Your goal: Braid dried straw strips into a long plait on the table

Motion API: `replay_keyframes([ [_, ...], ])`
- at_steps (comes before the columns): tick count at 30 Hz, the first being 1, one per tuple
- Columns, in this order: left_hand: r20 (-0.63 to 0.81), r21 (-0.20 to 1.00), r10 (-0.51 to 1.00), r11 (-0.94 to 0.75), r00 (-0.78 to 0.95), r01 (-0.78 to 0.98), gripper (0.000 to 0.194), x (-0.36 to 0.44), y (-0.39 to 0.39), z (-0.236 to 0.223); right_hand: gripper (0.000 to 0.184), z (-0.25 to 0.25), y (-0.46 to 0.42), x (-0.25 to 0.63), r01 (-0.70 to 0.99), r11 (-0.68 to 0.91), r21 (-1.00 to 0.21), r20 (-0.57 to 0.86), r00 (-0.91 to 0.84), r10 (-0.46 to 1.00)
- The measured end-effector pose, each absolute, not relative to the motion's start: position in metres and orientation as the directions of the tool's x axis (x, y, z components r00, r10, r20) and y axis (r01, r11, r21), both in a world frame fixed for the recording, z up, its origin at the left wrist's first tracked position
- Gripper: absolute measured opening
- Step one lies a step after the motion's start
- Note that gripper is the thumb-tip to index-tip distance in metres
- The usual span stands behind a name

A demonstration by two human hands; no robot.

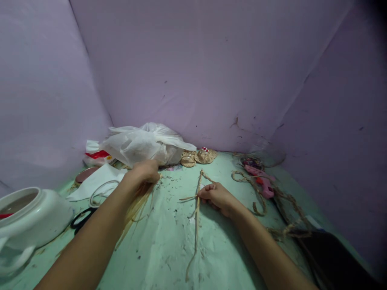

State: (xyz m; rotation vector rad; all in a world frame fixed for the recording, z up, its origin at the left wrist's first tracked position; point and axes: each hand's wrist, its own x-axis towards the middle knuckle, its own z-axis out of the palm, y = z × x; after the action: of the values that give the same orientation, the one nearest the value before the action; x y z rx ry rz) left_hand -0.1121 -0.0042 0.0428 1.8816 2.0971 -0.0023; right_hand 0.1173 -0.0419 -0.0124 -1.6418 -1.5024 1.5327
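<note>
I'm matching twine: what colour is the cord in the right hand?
The cord is pale straw-tan, seen best in the head view.

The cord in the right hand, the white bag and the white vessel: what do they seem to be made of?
Cord: probably plant fibre, matt; it's tan, with twisted strands.
Bag: thin plastic film, faintly glossy; it's crinkled and translucent.
Vessel: glazed ceramic or hard plastic; smooth and shiny, but I can't tell which.
</note>
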Motion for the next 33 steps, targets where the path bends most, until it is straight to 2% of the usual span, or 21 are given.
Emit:
replay_keyframes([
  [3, -0.272, 0.128, 0.96, 0.11, -0.072, 0.986, 0.009, -0.114, 0.001, 0.036, 0.016, -0.012, -0.041, 0.118, 0.409, -0.32, -0.855, -0.429, -0.208, 0.879],
  [9, -0.247, 0.215, 0.969, 0.074, -0.019, 0.974, 0.005, -0.121, 0.008, 0.025, 0.015, -0.013, -0.041, 0.118, 0.407, -0.329, -0.852, -0.436, -0.204, 0.876],
  [10, -0.249, 0.278, 0.969, 0.069, 0.003, 0.958, 0.004, -0.121, 0.007, 0.028, 0.015, -0.013, -0.041, 0.118, 0.409, -0.33, -0.851, -0.438, -0.204, 0.875],
  [12, -0.288, 0.481, 0.953, 0.056, 0.097, 0.875, 0.005, -0.119, 0.002, 0.038, 0.015, -0.013, -0.041, 0.118, 0.413, -0.329, -0.849, -0.439, -0.209, 0.874],
  [14, -0.339, 0.702, 0.907, 0.066, 0.251, 0.709, 0.009, -0.115, -0.005, 0.051, 0.014, -0.014, -0.041, 0.118, 0.408, -0.32, -0.855, -0.432, -0.218, 0.875],
  [17, -0.382, 0.854, 0.806, 0.119, 0.453, 0.507, 0.017, -0.103, -0.015, 0.059, 0.014, -0.014, -0.04, 0.119, 0.397, -0.316, -0.862, -0.425, -0.222, 0.878],
  [20, -0.398, 0.874, 0.751, 0.135, 0.526, 0.468, 0.02, -0.084, -0.02, 0.048, 0.016, -0.014, -0.04, 0.119, 0.401, -0.318, -0.859, -0.425, -0.214, 0.879],
  [24, -0.398, 0.835, 0.773, 0.083, 0.494, 0.544, 0.014, -0.057, -0.021, 0.023, 0.016, -0.013, -0.04, 0.119, 0.397, -0.315, -0.862, -0.419, -0.21, 0.883],
  [28, -0.345, 0.845, 0.797, 0.034, 0.495, 0.534, 0.015, -0.045, -0.022, 0.012, 0.016, -0.013, -0.041, 0.119, 0.388, -0.304, -0.87, -0.408, -0.224, 0.885],
  [33, -0.401, 0.852, 0.782, 0.127, 0.477, 0.508, 0.018, -0.046, -0.024, 0.017, 0.015, -0.011, -0.042, 0.119, 0.369, -0.305, -0.878, -0.404, -0.227, 0.886],
])
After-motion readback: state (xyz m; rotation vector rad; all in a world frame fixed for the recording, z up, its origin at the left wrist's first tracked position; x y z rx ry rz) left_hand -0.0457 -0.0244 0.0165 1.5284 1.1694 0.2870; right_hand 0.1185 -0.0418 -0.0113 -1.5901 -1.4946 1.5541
